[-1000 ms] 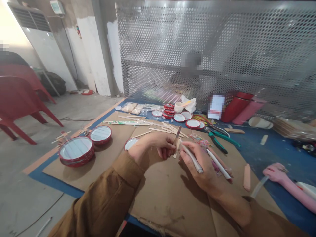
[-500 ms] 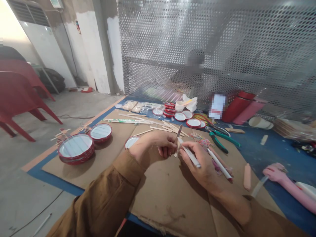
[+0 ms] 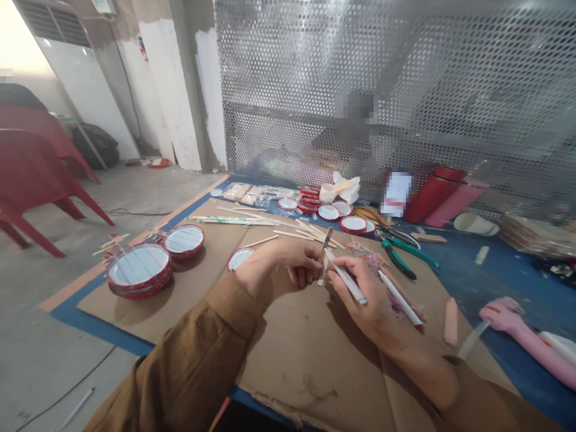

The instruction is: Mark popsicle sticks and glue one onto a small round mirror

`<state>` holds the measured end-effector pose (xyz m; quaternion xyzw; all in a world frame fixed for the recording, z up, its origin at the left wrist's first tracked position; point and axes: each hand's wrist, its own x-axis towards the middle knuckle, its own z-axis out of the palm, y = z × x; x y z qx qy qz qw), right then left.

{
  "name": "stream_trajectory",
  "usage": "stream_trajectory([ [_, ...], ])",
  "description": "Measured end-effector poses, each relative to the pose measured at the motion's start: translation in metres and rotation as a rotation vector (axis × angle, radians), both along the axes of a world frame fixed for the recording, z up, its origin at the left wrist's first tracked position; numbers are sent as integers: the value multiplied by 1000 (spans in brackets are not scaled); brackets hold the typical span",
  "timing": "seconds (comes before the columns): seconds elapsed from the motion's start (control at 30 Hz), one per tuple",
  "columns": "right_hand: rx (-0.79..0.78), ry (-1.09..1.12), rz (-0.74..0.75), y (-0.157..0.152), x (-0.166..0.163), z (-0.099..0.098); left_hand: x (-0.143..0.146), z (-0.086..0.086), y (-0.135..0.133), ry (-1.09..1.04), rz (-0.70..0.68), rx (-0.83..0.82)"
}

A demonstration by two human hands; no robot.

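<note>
My left hand [image 3: 306, 264] pinches a narrow wooden craft stick [image 3: 327, 241], held up at a slant over the cardboard sheet [image 3: 288, 348]. In my right hand [image 3: 366, 294] is a white pen-shaped tube [image 3: 348, 283], gripped like a pen. Its narrow tip points at the stick and sits very close to it; whether they touch I cannot tell. Just beyond my left wrist lies a round white lid with a red rim [image 3: 240, 258], partly covered by the arm. A white marker [image 3: 402, 302] lies right of my right hand.
Red-rimmed round pieces [image 3: 139, 270] are stacked at left, one with sticks on it. Loose craft sticks [image 3: 310, 231] lie behind my hands. Green-handled pliers [image 3: 398, 258], a red bottle [image 3: 434, 192] and a pink tool [image 3: 517, 324] are at right. A perforated metal panel [image 3: 288, 90] stands behind.
Almost nothing differs. Both hands keep their place and grip, with the tube and the stick barely shifted.
</note>
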<state>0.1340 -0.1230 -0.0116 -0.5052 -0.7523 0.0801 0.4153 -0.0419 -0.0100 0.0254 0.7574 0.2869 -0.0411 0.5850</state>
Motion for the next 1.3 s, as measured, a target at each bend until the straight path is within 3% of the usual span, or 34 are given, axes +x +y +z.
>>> stream_trajectory([
  [0.57, -5, 13, 11, -1, -4, 1, -1, -4, 3, -7, -13, -18],
  [0.8, 130, -107, -138, -9, -4, 9, -1, -1, 0, -29, 9, -1],
  [1.07, 19, -17, -20, -3, -3, -1, -1, -4, 3, -7, 7, -22],
  [1.3, 51, -35, -88, -4, -3, 1, -1, -7, 4, -35, 2, -8],
])
